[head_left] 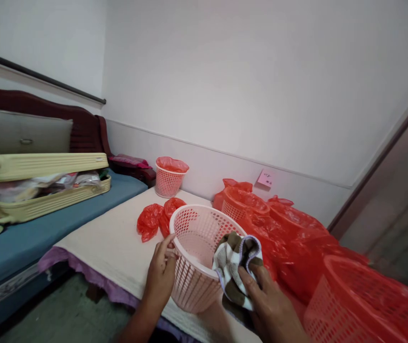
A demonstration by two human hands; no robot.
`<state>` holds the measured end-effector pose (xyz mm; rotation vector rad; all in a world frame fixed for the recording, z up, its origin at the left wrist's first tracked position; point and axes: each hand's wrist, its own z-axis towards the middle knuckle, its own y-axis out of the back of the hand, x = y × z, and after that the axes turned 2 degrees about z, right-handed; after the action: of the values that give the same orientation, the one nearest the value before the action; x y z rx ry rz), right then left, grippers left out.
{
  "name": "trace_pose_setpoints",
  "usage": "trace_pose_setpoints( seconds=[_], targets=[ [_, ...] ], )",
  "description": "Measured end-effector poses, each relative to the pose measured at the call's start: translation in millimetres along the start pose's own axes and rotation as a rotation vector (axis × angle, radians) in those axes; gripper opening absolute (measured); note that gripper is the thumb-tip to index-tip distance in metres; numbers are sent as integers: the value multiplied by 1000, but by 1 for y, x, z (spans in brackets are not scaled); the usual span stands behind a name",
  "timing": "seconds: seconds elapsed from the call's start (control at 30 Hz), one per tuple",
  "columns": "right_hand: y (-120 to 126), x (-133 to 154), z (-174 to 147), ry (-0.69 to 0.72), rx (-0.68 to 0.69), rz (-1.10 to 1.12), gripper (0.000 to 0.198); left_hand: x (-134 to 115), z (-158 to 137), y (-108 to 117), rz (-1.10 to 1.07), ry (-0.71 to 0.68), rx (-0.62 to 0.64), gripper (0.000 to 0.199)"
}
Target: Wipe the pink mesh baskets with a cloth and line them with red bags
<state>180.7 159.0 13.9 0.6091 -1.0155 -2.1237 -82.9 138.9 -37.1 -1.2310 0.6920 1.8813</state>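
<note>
A pale pink perforated plastic basket (193, 290) stands tilted slightly on the covered surface in front of me. My left hand (162, 271) grips its near left rim, fingers closed over the edge. In my right hand (268, 300) is a bunched cloth (236, 267) with brown, white and grey patches and a pale purple stitched edge. The cloth lies against the basket's right rim and hides part of it. Inside, the basket shows only its bare pink wall and bottom. Two crumpled red plastic bags (150, 221) lie just behind the basket's left side.
Another basket (168, 183) with a red liner stands by the wall. Several red-bagged baskets (350, 290) crowd the right side. A pink note (265, 179) is stuck on the wall. At left, a half-open yellow suitcase (54, 200) rests on a blue bed (125, 185).
</note>
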Motion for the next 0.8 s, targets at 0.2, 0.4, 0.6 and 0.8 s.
trace_pose_setpoints(
  seconds=[0.2, 0.4, 0.6, 0.8],
  targets=[
    [1, 33, 21, 78, -33, -23, 47, -1, -8, -14, -80, 18, -14, 49],
    [-3, 62, 49, 187, 36, -93, 39, 0, -18, -10, -241, 94, 61, 46],
    [-2, 85, 92, 230, 192, -74, 34, 9, -26, -19, -437, 146, -90, 39],
    [-10, 99, 146, 230, 324, -122, 19, 19, -25, -24, -408, 174, -123, 39]
  ],
)
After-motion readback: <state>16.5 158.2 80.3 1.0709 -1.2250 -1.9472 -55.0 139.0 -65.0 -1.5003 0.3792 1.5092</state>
